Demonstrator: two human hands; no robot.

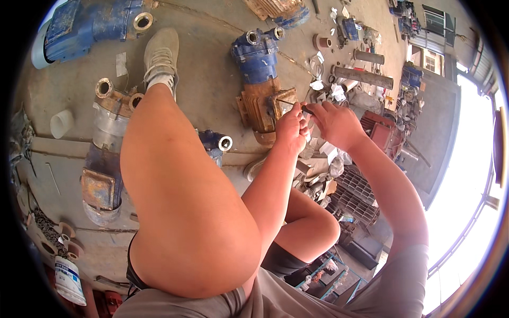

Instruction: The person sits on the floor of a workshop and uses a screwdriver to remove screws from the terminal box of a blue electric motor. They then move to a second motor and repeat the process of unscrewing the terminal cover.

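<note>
Here, left hand [291, 129] and right hand [337, 125] both grasp one thin tool [306, 109] near one blue-brown motor [260, 87].

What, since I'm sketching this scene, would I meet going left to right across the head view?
White cylindrical piece, rusty grey motor unit, laced shoe, blue-and-rust motor unit, left hand, right hand, reddish part.

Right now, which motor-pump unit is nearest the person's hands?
The central motor-pump unit, with a blue two-port end and rusty finned body; its junction box is by the left hand. The others, including another rusty one at top, lie farther off.
</note>
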